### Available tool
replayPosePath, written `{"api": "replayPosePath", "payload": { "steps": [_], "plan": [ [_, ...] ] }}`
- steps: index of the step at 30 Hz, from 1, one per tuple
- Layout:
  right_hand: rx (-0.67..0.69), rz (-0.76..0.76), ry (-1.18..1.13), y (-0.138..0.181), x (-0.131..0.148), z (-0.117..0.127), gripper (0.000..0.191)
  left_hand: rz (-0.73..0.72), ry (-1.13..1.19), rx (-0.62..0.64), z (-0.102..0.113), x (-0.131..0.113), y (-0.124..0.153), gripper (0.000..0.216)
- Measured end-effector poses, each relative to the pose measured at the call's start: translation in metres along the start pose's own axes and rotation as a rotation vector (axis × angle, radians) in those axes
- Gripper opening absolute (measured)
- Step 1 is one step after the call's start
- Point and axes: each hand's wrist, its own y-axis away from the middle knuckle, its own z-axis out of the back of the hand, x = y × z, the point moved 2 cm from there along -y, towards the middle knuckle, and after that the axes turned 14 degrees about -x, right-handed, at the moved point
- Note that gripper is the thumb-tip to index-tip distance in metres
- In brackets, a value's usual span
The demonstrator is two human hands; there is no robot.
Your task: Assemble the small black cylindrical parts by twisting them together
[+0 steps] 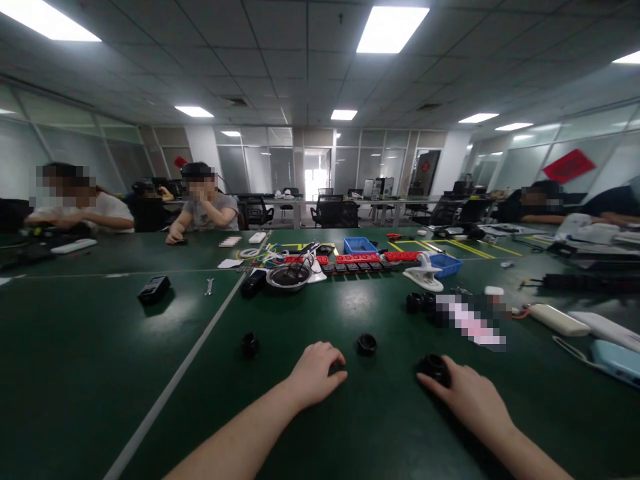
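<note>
My right hand [473,393] has its thumb and fingers around a black round part [434,368] with a hollow top, on the green table. My left hand [317,375] is curled just above the tabletop, thumb and fingers bent toward each other. A dark patch shows between them; I cannot make out what it is. Right of the left hand, apart from it, stands a black ring-shaped part [367,344]. A similar black part [250,345] stands farther left. More black round parts [415,303] sit together beyond my right hand.
Across the table's middle lie a round metal-rimmed device [289,277], red strips [357,258], a blue bin [356,245] and a white clamp [425,272]. A black box [155,289] and a wrench [209,287] lie left. People sit along the far side. A cream power bank [559,319] lies right.
</note>
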Motion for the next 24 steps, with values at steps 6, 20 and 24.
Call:
{"api": "replayPosePath", "payload": {
  "steps": [6,20,24],
  "plan": [
    [0.122,-0.083,-0.137,-0.015,-0.031,-0.002,0.04,0.012,0.012,0.026,-0.003,0.001,0.0,0.025],
    [0.051,-0.19,-0.015,-0.09,-0.035,-0.018,0.045,0.039,-0.007,0.064,-0.006,0.004,-0.004,0.027],
    [0.01,-0.02,-0.106,-0.07,-0.02,-0.015,0.044,0.034,0.001,0.054,-0.009,0.006,-0.006,0.025]
  ]
}}
